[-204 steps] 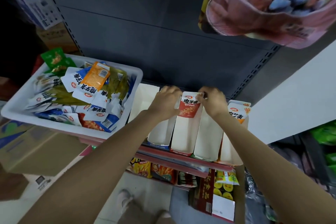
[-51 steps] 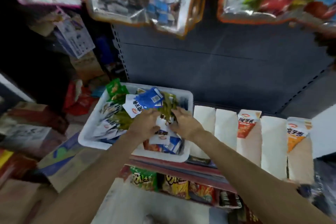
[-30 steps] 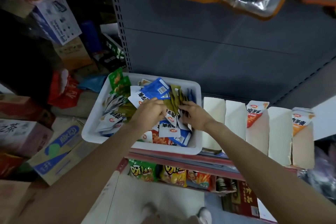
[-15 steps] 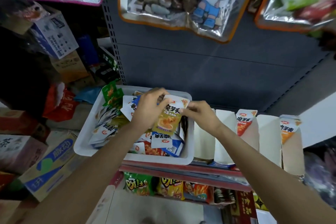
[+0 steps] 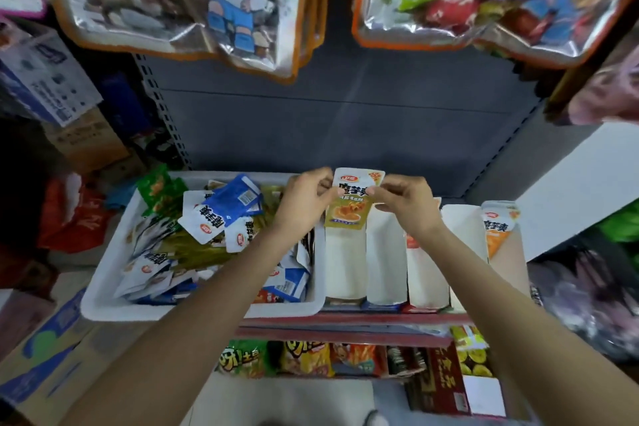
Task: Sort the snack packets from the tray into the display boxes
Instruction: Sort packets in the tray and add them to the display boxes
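An olive-yellow snack packet [image 5: 349, 204] with a white top is held upright over the leftmost display box [image 5: 344, 263]. My left hand [image 5: 307, 201] pinches its left edge and my right hand [image 5: 403, 204] pinches its right top edge. The white tray [image 5: 114, 301] to the left holds several blue, white, green and olive packets [image 5: 214, 214]. A row of white display boxes stands to the tray's right; a red packet [image 5: 411, 240] shows in the third box, mostly behind my right wrist, and an orange packet [image 5: 496, 228] stands in the rightmost box.
Large foil snack bags [image 5: 193, 0] hang overhead from the grey shelf back. A lower shelf [image 5: 311, 356] carries colourful snack bags. Cardboard cartons [image 5: 45, 360] sit at lower left, and a white wall [image 5: 570, 190] stands at the right.
Both hands lifted the olive-yellow packet out of the tray and carried it rightward, from above the tray's packets to over the leftmost display box.
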